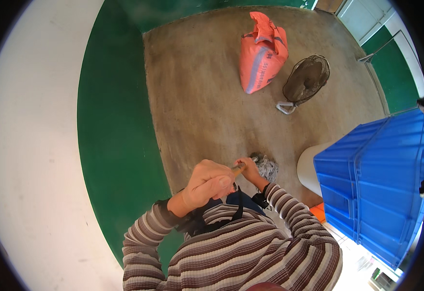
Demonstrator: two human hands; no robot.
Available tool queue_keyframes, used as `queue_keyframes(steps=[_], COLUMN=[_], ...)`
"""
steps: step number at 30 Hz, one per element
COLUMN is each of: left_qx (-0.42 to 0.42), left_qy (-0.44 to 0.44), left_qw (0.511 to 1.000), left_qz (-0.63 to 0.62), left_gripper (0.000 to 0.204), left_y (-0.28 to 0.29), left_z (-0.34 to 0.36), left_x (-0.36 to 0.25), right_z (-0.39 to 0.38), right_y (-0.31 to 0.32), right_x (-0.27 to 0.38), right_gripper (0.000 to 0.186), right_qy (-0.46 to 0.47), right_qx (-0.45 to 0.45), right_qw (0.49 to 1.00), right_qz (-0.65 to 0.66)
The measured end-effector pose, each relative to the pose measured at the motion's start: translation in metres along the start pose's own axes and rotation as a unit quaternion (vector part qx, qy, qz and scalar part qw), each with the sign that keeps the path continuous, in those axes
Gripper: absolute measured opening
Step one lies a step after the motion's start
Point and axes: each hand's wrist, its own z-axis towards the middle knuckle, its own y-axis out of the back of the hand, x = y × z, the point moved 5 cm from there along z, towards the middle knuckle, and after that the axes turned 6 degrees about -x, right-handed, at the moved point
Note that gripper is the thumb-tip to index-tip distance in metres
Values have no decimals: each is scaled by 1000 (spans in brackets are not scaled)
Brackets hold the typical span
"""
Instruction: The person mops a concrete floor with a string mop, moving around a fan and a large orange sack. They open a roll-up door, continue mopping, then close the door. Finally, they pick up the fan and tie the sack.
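My left hand (pixel 208 180), in front of my chest, is wrapped round the upper end of a mop (pixel 268 169). Lower down the same light wooden handle, my right hand (pixel 249 169) is closed as well. The handle slants away to the right, and the grey-white strings of the mop head rest on the brown floor (pixel 197 116) just beyond my right wrist. Part of the mop head is hidden behind my right hand and forearm. Striped sleeves cover both my arms.
A full orange-red sack (pixel 263 60) stands farther off on the floor. Right of it lies a dark, net-like oval scoop (pixel 308 80) with a pale loop handle. Big blue plastic bins (pixel 372 179) and a whitish round tub (pixel 311 167) stand close on my right. A green-and-white wall (pixel 117 126) runs along my left.
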Motion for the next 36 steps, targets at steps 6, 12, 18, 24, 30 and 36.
queue_keyframes(steps=[6, 12, 18, 24, 30, 36], left_qx=[94, 203, 159, 149, 168, 182], left_qy=[100, 159, 257, 284, 264, 233], left_qw=[990, 954, 941, 929, 938, 952], left_qz=[-42, -152, -154, -187, -151, -77], left_gripper=[43, 40, 41, 40, 41, 41], left_y=[90, 170, 267, 340, 414, 486], left_z=[118, 257, 367, 482, 645, 781], left_x=[33, 78, 128, 159, 123, 54], right_z=[89, 195, 311, 427, 625, 817], right_y=[-5, -2, 8, 8, 31, 52], right_x=[-45, -67, -60, -72, -52, 1], right_gripper=[25, 42, 43, 35, 26, 21], right_qy=[-66, -173, -269, -349, -241, -169], right_qx=[18, 44, 73, 78, 40, -95], right_qw=[998, 978, 960, 934, 964, 979], right_qz=[12, 107, -31, 4, 108, 62])
